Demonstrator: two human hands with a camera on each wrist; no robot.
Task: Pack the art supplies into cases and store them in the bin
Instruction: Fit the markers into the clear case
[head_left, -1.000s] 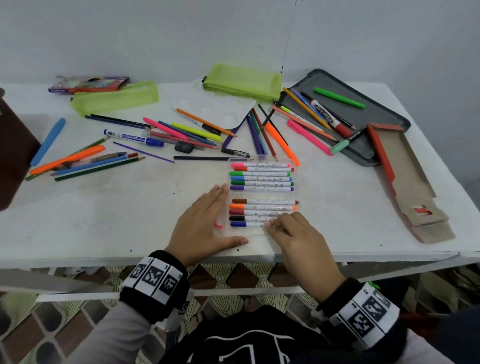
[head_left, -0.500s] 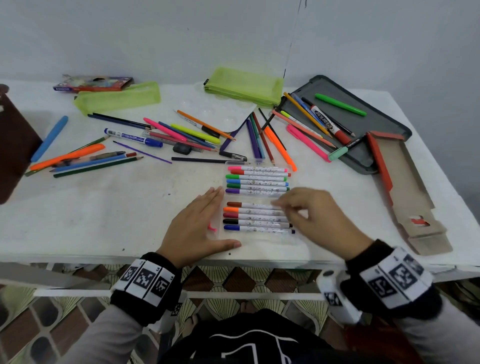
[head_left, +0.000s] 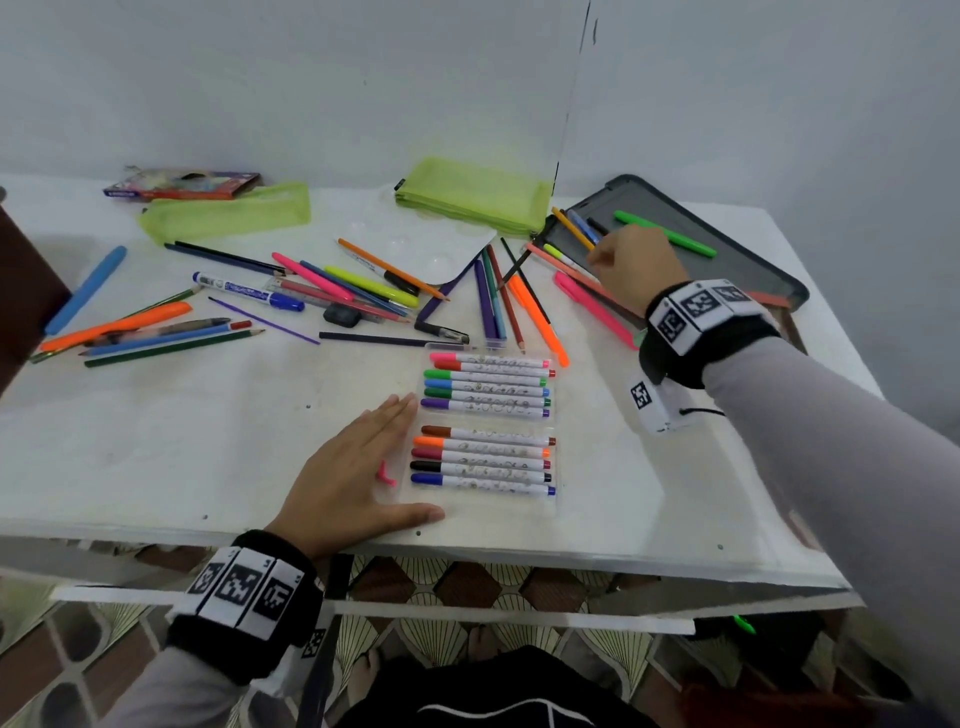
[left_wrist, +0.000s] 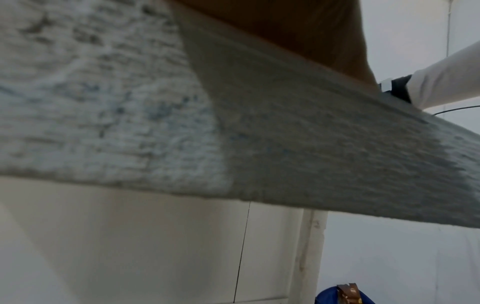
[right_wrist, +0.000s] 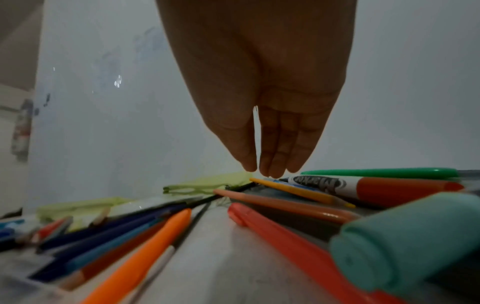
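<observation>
White table (head_left: 156, 447) against a pale wall, pens and pencils scattered across the far half. Near the front edge sits the clear marker case (head_left: 488, 431), lying open with two rows of capped markers in it. The left hand (head_left: 353, 473) lies flat on the table, fingers straight, touching the case's left edge and holding nothing. Over on the far right, the right hand (head_left: 636, 267) reaches to the dark tray (head_left: 727, 260), fingers straight and drawn together above the pens, nothing gripped, tips just over a yellow pencil (right_wrist: 301, 192) and a fat red-capped marker (right_wrist: 363, 187).

No bin in view.

The step looks like fetching the next pen for a case. Best done by choosing one barrel, pinching it mid-length and lifting it clear, since the pens overlap and a sideways drag would roll neighbours off the tray. The green pen (head_left: 665, 234) lies apart and would come away cleanly.

Readable writing: "Marker" on that fat barrel, seen upside down. The markers' prints and the far-left box (head_left: 182, 184) are too small to read.
</observation>
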